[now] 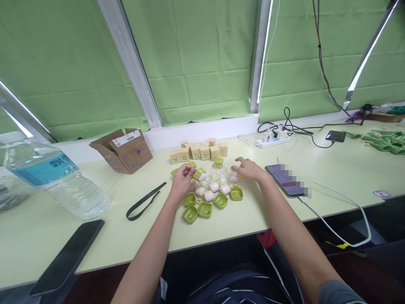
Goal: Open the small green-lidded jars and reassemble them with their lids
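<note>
My left hand is closed on a small green-and-white case, gripped between thumb and fingertips. My right hand reaches over the right side of the pile, its visible fingers apart. Beneath those fingertips lie clear plastic pieces and a pale pink piece; contact is hard to make out. Several white and pinkish rounded pieces lie between my hands. In front of them, several hollow green square shells sit on the table. Another green-topped piece stands behind the pile.
Small beige boxes stand behind the pile. An open cardboard box, black strap, water bottle and dark phone are on the left. To the right are a lit phone, white cable and power strip.
</note>
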Demonstrator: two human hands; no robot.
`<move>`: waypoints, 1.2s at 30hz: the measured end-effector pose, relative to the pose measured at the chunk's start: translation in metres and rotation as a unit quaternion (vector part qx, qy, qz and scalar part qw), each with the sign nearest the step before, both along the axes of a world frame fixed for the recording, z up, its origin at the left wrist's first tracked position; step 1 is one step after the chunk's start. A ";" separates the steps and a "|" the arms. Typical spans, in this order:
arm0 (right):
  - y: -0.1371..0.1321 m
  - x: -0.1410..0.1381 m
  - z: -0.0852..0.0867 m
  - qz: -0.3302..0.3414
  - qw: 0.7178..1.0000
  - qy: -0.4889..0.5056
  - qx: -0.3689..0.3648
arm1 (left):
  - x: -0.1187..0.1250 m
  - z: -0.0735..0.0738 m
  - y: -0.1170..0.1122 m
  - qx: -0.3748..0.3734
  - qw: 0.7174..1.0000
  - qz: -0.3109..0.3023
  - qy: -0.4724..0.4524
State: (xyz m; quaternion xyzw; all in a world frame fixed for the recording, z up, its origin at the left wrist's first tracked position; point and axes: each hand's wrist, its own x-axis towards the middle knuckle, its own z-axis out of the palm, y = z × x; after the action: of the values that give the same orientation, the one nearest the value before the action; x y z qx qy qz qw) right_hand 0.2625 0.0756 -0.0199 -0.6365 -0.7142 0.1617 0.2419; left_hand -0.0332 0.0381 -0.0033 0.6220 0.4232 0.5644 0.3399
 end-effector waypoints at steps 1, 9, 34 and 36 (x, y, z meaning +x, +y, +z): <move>-0.002 -0.003 0.003 -0.013 1.000 -0.003 0.028 | 0.000 0.000 0.000 0.001 1.000 -0.001 0.000; -0.027 -0.056 0.026 0.225 0.940 0.137 0.215 | 0.000 -0.003 0.000 0.001 1.000 -0.004 -0.022; -0.038 -0.081 0.020 0.278 0.934 0.171 0.146 | 0.010 -0.001 -0.008 0.002 0.998 -0.028 0.053; -0.038 -0.081 0.020 0.272 0.933 0.181 0.149 | 0.009 -0.001 -0.010 0.015 0.998 -0.025 0.056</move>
State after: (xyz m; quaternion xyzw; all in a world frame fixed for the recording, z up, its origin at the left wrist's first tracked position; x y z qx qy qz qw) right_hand 0.1819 0.0372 -0.0002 -0.3342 -0.8200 0.2262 0.4058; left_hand -0.0239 0.0285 -0.0043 0.6680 0.4174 0.5260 0.3207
